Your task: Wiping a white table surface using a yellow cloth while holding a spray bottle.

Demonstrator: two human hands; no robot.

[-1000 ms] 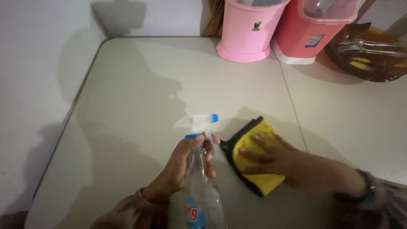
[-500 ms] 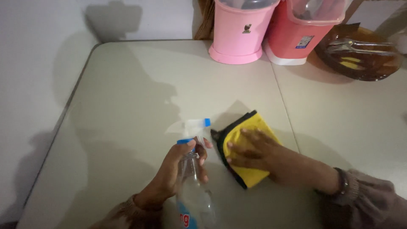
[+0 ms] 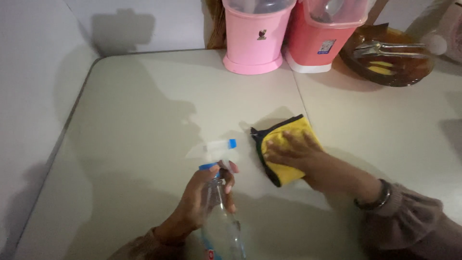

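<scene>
The yellow cloth [image 3: 288, 153] lies flat under the right hand's [image 3: 292, 153] spread, unclenched fingers, pressed to the table [image 3: 144, 96]. At its nine o'clock, the left hand [image 3: 202, 200] grips the spray bottle's [image 3: 217, 212] neck, nozzle aimed at twelve.

Our hands are bare, the left hand [image 3: 199, 200] and the right hand [image 3: 288, 151] alike. We wear long brownish sleeves with gathered cuffs at both wrists, the fabric loose and creased. A dark bangle [image 3: 374, 198] circles our right wrist, just above the cuff.
</scene>
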